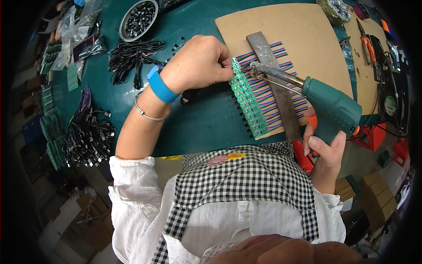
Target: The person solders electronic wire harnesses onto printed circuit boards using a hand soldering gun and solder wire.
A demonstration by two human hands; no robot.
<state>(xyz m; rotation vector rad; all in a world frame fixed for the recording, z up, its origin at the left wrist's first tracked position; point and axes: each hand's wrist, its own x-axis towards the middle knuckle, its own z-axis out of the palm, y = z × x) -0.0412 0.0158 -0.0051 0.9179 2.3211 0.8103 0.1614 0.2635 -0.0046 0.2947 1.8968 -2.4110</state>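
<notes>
While the left hand [198,64] curls its fingertips [225,66] down onto the top end of a row of small green circuit boards [248,103], pinching narrow at the board edge, presumably to keep it from shifting under the tip, the right hand [323,149] is wrapped shut round the grip of a green soldering gun [329,103], w/ the index finger near the orange trigger [311,121]. The gun's metal barrel [274,72] points up-left, tip meeting the boards just beside the left fingertips, where the wires join.

The boards lie edge to edge in a slanting strip on a cardboard sheet [303,26], which likely shields the green tabletop [198,119] from heat. Multicoloured ribbon wires [281,94] run out from the boards to the right, passing under a flat metal bar [274,79] laid across them; it looks like a weight holding the wires flat and in line. A red-handled tool [302,156] lies at the bar's near end.

Further out: blue wristband [160,86] and thin bangle [147,112] on the left wrist; black cable bundle [132,57] and a metal bowl of small dark parts [140,17] at upper left; more green boards [50,132] and black wire piles [88,132] stacked at far left; orange-handled pliers [367,42] at upper right. The person wears a white blouse and a checked apron [246,185].
</notes>
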